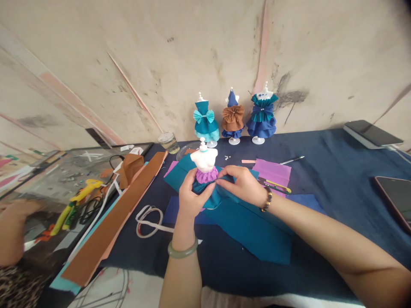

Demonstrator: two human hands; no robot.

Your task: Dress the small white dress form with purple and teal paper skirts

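Note:
A small white mannequin (204, 159) with a purple ruffle skirt stands on the dark blue cloth. My left hand (190, 197) is closed around its lower part, gripping teal fabric (247, 222) against it. My right hand (244, 185) pinches the same teal fabric at the mannequin's waist, fingers pressed together. The teal sheet trails off toward the lower right across the table.
Three dressed mannequins (233, 117) stand by the wall. Purple sheets and a cutter (275, 185) lie to the right, a pen (291, 160) behind. Brown strip (115, 218), white tape (148, 220) and a tool tray (73, 192) sit left. Phones (395, 197) lie at right. Another person's hand (13, 226) is far left.

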